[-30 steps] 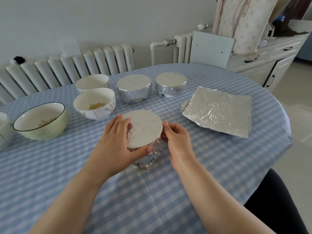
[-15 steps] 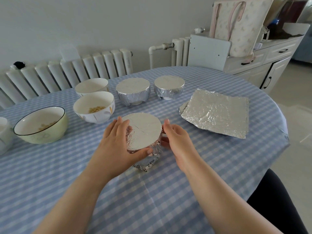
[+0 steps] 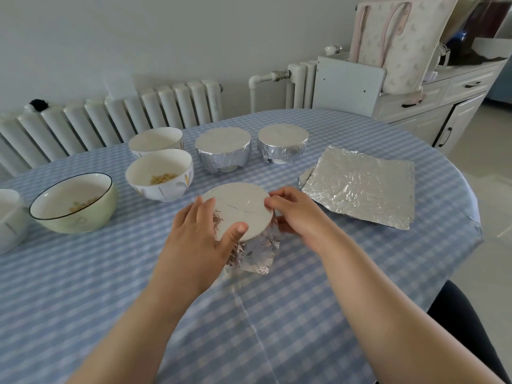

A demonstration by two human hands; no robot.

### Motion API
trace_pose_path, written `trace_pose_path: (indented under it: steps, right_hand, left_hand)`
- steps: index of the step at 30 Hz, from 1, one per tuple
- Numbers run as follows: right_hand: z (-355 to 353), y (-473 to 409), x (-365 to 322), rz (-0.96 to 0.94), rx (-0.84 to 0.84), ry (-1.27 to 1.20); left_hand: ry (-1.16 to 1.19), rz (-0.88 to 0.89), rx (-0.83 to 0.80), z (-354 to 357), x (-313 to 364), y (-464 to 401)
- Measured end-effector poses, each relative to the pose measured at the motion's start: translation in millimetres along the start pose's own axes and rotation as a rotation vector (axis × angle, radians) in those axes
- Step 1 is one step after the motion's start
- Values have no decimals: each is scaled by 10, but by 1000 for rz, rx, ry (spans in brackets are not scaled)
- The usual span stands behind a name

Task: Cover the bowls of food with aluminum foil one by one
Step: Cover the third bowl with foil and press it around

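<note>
A foil-covered bowl (image 3: pixel 240 210) stands in the middle of the table, its foil skirt crumpled and loose at the near side. My left hand (image 3: pixel 198 239) cups its left side, thumb on the near rim. My right hand (image 3: pixel 293 214) wraps its right side, fingers curled over the far rim. Two foil-wrapped bowls (image 3: pixel 223 151) (image 3: pixel 282 144) stand behind it. Uncovered bowls stand to the left: a white one with yellow food (image 3: pixel 159 174), a white one behind it (image 3: pixel 155 139), and a green one (image 3: pixel 73 202). A stack of foil sheets (image 3: pixel 360 187) lies at the right.
Part of another white bowl (image 3: pixel 8 217) shows at the left edge. The table wears a blue checked cloth (image 3: pixel 249 314). Radiators (image 3: pixel 110 120) line the wall behind. A white cabinet (image 3: pixel 432 106) with a bag on it stands at the back right.
My right hand has slid up and round the bowl's far right rim, fingers now over the top edge. My left hand stays on the left side.
</note>
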State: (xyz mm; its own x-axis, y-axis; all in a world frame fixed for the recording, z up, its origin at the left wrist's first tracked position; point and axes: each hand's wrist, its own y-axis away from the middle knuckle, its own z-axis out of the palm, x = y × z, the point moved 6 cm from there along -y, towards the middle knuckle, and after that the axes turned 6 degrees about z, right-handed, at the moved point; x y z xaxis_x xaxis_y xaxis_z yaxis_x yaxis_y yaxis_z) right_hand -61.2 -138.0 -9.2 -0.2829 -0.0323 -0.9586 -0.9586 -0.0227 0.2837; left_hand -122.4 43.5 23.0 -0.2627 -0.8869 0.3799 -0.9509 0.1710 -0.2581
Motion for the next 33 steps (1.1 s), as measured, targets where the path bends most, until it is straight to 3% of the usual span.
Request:
trace_pose_path:
  steps: [5,10,12,14,18,24,33]
  right_hand:
    - [-50,-105,-2,4,-77,56]
    - [-158,6,-78,-190,207,316]
    - [-183,158,-117,-285,313,231]
    - [-97,279,-81,-330,296,165]
    - [83,339,119,-348,232,168]
    - [75,369,227,-295,320,-35]
    - [59,335,306,-290,317,39]
  left_hand:
    - [-118,37,90,-38,14,44]
    - [-149,63,108,-4,-53,-7]
    - [-67,105,114,14,-61,-36]
    - [10,149,117,37,-75,-58]
    - [81,156,62,104,-121,-85]
    - [153,86,26,141,-148,-100]
    - [250,5,-5,150,-163,-84]
